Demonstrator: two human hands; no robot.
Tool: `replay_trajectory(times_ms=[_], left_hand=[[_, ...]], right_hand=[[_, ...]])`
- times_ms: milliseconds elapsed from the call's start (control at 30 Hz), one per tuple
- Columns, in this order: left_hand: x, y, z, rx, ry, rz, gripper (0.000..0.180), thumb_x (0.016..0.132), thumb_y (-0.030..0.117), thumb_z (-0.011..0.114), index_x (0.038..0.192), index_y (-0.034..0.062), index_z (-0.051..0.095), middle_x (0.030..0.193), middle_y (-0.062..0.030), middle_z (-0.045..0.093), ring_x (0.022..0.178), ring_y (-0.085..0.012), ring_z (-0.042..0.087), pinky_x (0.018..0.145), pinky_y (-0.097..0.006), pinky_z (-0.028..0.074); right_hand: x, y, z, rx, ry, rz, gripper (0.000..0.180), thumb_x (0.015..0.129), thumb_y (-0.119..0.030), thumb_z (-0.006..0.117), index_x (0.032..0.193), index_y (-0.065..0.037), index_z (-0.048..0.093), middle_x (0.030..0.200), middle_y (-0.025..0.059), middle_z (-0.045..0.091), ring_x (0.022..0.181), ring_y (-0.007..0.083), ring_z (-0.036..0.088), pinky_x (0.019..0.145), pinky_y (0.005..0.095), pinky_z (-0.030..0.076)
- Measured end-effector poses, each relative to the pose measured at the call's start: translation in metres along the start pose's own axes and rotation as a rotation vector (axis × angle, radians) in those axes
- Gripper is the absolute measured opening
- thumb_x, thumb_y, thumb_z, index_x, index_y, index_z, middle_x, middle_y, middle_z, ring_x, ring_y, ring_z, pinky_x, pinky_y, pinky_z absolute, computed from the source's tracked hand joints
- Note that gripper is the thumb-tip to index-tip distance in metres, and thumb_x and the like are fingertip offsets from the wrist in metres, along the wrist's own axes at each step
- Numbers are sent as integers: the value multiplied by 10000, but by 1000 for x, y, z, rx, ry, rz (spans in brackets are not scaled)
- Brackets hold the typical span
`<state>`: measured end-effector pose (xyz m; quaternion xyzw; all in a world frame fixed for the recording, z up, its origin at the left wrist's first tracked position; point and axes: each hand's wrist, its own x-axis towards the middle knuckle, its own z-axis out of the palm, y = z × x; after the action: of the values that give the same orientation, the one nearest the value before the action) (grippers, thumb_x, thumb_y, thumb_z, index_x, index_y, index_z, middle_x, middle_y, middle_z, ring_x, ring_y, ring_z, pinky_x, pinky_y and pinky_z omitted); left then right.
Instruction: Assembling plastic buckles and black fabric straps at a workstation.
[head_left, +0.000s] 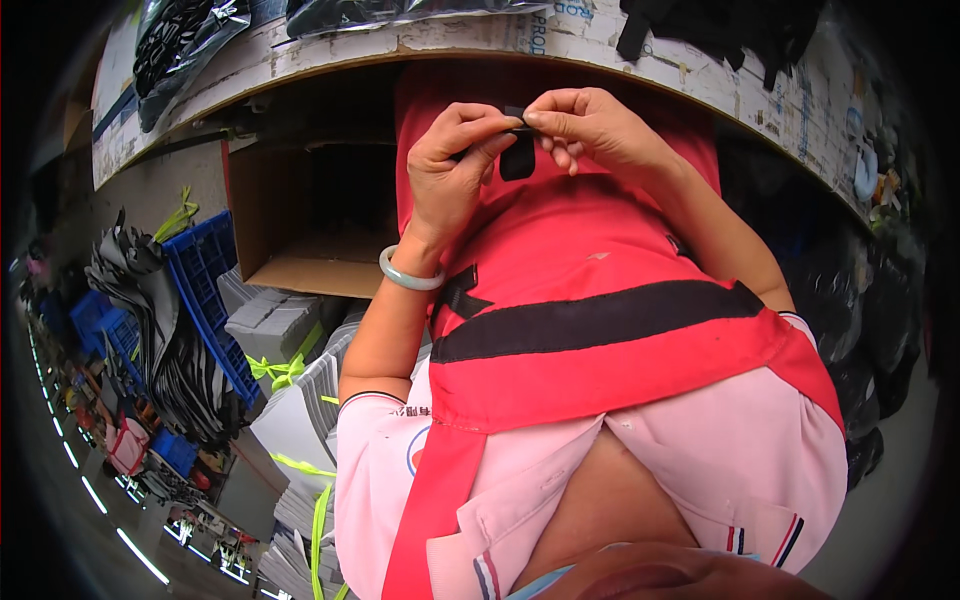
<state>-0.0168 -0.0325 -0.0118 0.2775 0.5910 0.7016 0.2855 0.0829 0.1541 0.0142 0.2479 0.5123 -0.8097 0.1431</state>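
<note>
So right now you've got both hands up in front of your chest, just below the edge of the tabletop (700,75), and between them is a small black strip (517,155), some kind of fabric tab or tape by the look of it. Its top end is pinched between your two hands and the rest hangs straight down, so the long axis runs vertical against your red apron (600,260).

Your left hand (455,165) has its thumb and forefinger closed on the upper left corner of the strip, the other fingers curled in loosely. Your right hand (595,125) comes in from the other side with its fingertips pressed on the same top edge, so both hands are clamped on it and basically touching each other there. Neither one is really nearer; the strip sits right at the meeting point and dangles below the fingers, a bit more under the left thumb than the right.

The free lower end isn't touching anything but the apron behind it. There's a pale green bangle (410,272) on your left wrist. Off to your left, below the tabletop, sit an open cardboard box (300,215) and a blue plastic crate (205,290), both well apart from your hands.
</note>
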Motion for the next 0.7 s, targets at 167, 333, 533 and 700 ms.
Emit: replay_trajectory(times_ms=[167,333,533,700], left_hand=[[-8,6,-1,87,-43,55,240,799,-100,682,980,47,740,974,-38,594,780,-93,571,615,-210,447],[-10,11,-1,103,-51,33,231,797,-97,683,973,40,739,988,-43,590,799,-105,581,627,-217,457],[-17,20,-9,22,-56,-79,181,823,-98,656,954,5,725,957,-32,585,697,-68,546,571,-195,419],[-39,49,-72,73,-138,-381,156,814,-96,633,933,-36,713,886,-33,606,634,-54,526,520,-176,380]], right_hand=[[1,3,2,-219,62,-166,211,923,-231,669,971,-26,673,830,7,639,693,59,581,636,198,476],[-1,0,3,-216,78,-194,177,902,-175,692,969,-23,629,939,24,647,814,70,596,750,219,498],[9,10,11,-170,150,-302,188,869,-79,708,956,-54,543,929,13,625,879,72,601,800,218,495],[9,16,8,-435,91,-375,168,894,-110,683,996,-34,572,941,13,627,874,89,600,807,237,490]])
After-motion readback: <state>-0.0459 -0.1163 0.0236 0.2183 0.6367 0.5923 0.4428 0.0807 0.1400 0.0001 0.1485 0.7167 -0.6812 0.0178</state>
